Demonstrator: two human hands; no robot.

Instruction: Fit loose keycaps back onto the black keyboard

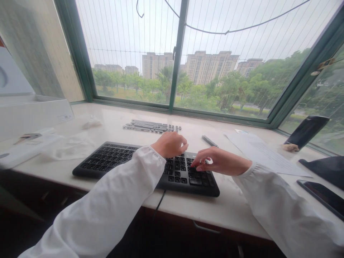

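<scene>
A black keyboard (103, 161) lies across the counter, and much of it shows bare square key sockets. My left hand (170, 143) hovers over its upper right part with fingers curled in; whatever they hold is hidden. At the number pad, my right hand (215, 160) bends down with thumb and fingertips close together on the keys. Whether a keycap sits between those fingertips is too small to tell. Loose dark keycaps (152, 126) are laid out in rows on the counter behind the keyboard.
A dark pen-like tool (209, 141) and paper sheets (258, 150) lie right of the keycaps. A phone (324, 196) rests at the far right. Crumpled plastic (71, 147), a white box (34, 114) and keys (28, 137) are left. A cable (159, 201) hangs over the front edge.
</scene>
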